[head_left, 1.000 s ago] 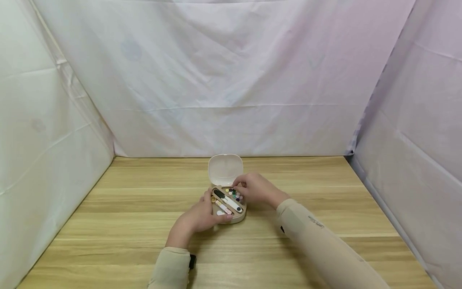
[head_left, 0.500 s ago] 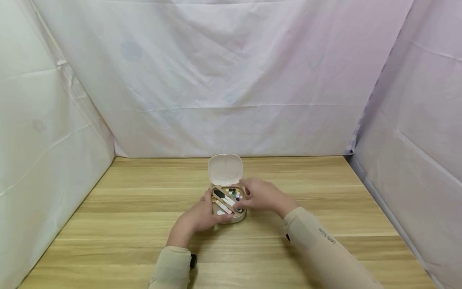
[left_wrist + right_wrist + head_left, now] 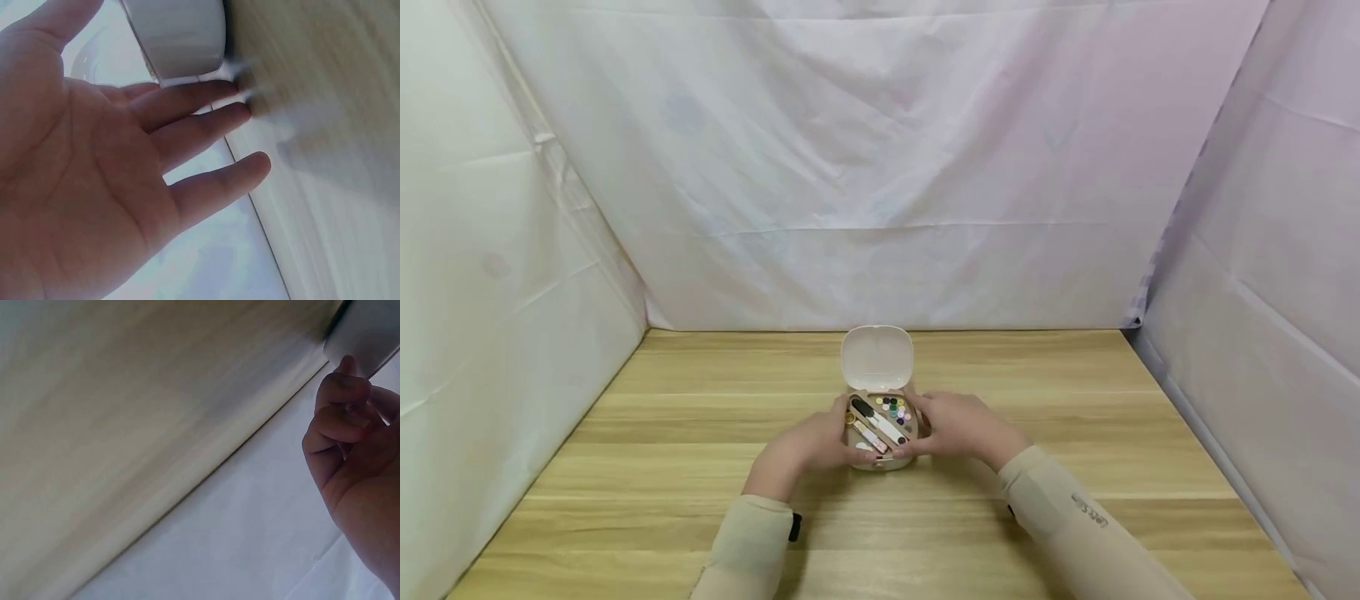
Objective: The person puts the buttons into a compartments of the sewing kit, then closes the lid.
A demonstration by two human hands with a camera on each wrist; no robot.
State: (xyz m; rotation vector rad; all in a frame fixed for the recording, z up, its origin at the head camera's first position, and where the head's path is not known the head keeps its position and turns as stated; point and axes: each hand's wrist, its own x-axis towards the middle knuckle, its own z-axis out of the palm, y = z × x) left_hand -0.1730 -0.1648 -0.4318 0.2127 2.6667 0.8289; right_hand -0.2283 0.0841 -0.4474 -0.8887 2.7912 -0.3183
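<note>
A beige sewing kit box [image 3: 882, 466] stands on the table with its white lid [image 3: 877, 358] raised at the back. Black-and-white thread snips [image 3: 889, 429] lie diagonally in its tray, beside a short printed strip [image 3: 870, 436] that looks like a tape measure. Several coloured buttons [image 3: 892, 407] fill the back right compartment. My left hand [image 3: 811, 442] holds the box's left side, thumb at the front rim and the lower fingers extended in the left wrist view. My right hand [image 3: 967, 427] holds the right side between thumb and index finger; its other fingers are curled in the right wrist view.
The wood-grain table [image 3: 715, 383] carries the box near its middle. A white cloth [image 3: 880, 167] hangs along the back edge, and similar cloths hang at left and right.
My right hand has left the buttons at the back right, passed its thumb over the snips, and come to the box's right side. The left hand keeps its hold. The view has shifted slightly.
</note>
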